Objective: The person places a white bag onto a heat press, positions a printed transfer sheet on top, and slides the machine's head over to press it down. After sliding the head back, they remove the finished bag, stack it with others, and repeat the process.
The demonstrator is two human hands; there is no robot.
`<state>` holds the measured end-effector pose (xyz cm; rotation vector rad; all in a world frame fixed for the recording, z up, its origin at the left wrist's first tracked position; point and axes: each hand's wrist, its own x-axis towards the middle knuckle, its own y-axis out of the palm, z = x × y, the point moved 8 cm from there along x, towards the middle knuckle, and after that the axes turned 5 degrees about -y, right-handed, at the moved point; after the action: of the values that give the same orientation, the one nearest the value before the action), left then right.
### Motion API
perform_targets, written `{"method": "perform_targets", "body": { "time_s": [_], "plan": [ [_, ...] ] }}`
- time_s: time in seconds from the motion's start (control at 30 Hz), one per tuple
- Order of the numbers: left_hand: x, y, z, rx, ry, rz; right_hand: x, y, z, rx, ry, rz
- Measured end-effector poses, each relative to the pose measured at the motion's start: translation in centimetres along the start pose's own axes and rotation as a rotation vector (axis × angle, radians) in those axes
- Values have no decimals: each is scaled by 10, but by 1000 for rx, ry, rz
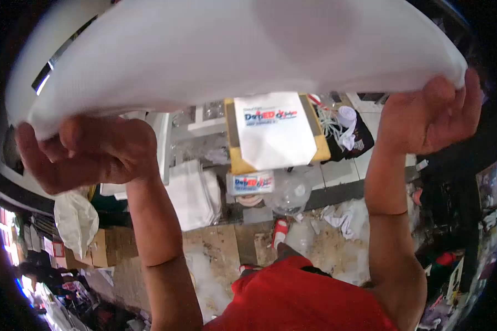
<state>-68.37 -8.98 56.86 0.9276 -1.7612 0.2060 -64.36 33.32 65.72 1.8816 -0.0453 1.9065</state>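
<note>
A large white sheet of fabric (204,55) is stretched across the top of the view, close to the camera. My left hand (88,146) pinches its lower left corner, thumb against fingers. At the right corner, my right hand (439,113) grips the same cloth between thumb and fingers. Below and between the hands, a white printed piece (276,138) with red and blue lettering lies on a yellow-edged board (320,146). A smaller printed piece (251,183) is just under the board.
Stacked white sheets (190,196) hang at the table's left side. A clear round container (290,193) stands by the board. Cords and a white roll (347,115) lie on a black item at right. Cardboard boxes (113,246) and scraps (339,220) are on the floor.
</note>
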Motion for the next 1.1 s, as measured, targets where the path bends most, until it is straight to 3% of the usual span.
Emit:
{"method": "perform_targets", "body": {
  "time_s": [0.03, 0.1, 0.13, 0.2, 0.23, 0.3, 0.43, 0.5, 0.63, 0.73, 0.8, 0.93, 1.0, 1.1],
  "plan": [
    [-18, 35, 9, 156, -29, 143, -19, -16, -22, -123, -49, 16],
    [-82, 96, 42, 478, -90, 416, -90, -27, -100, -368, 1, 246],
    [-137, 116, 84, 638, -272, 624, -151, -25, -160, -486, 100, 457],
    [-266, 144, 162, 1023, -520, 1178, -307, -43, -256, -545, 714, 923],
    [-329, 132, 188, 1028, -528, 1197, -370, -69, -278, -468, 770, 912],
    [-390, 105, 195, 963, -745, 1180, -437, -106, -282, -604, 835, 1169],
    [-398, 92, 178, 935, -791, 1059, -433, -116, -259, -553, 760, 987],
    [-396, 94, 187, 847, -624, 941, -428, -115, -263, -586, 682, 934],
    [-398, 92, 184, 810, -553, 909, -428, -116, -261, -593, 670, 918],
    [-389, 93, 177, 719, -488, 844, -431, -120, -263, -586, 782, 902],
    [-387, 92, 177, 663, -457, 798, -425, -120, -260, -576, 709, 854],
    [-391, 90, 182, 643, -467, 838, -422, -123, -256, -590, 671, 816],
    [-395, 87, 188, 658, -588, 845, -417, -122, -253, -584, 599, 771],
    [-390, 89, 182, 686, -551, 849, -422, -121, -255, -596, 657, 807]
  ]
}}
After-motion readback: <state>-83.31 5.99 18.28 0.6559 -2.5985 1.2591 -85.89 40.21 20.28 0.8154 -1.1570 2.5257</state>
